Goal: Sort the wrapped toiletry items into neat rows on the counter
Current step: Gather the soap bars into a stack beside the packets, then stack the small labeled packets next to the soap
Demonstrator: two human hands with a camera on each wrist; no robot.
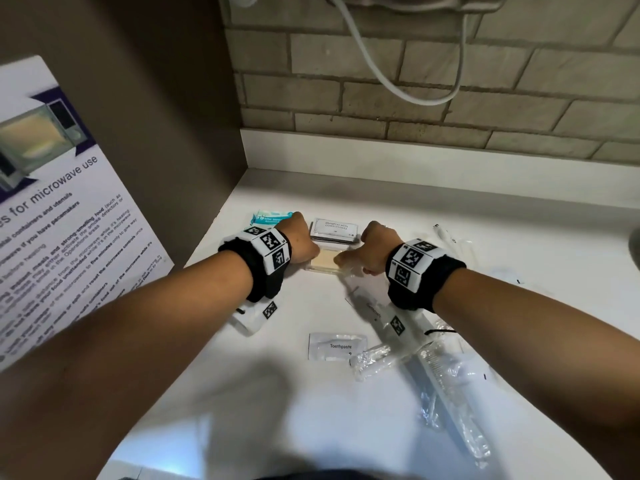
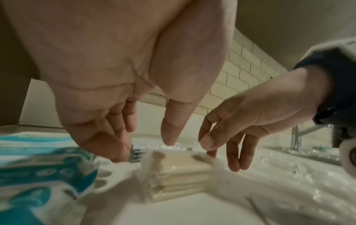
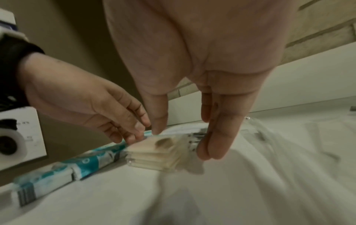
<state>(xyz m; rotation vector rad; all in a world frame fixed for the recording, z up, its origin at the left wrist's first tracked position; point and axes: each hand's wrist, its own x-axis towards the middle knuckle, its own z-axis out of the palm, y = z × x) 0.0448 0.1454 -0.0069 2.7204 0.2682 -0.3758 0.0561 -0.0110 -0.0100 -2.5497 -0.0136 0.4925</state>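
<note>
A small stack of beige pads in clear wrap (image 1: 325, 260) (image 2: 183, 172) (image 3: 154, 155) lies on the white counter (image 1: 277, 358). My left hand (image 1: 304, 244) (image 2: 144, 149) has straight fingers against the stack's left end, thumb pointing down at its top. My right hand (image 1: 367, 251) (image 3: 182, 141) mirrors it at the right end, its fingers straight. Right behind the pads lies a pile of shampoo sachets (image 1: 334, 230). A teal wipes pack (image 1: 268, 218) (image 2: 38, 167) (image 3: 86, 164) lies to their left.
A toothpaste sachet (image 1: 336, 346) and a wrapped comb (image 1: 446, 386) lie nearer me, with other clear-wrapped items around them. A wrapped toothbrush (image 1: 446, 233) is at the right. A brown side panel (image 1: 173, 116) and the tiled wall (image 1: 415, 98) close the corner.
</note>
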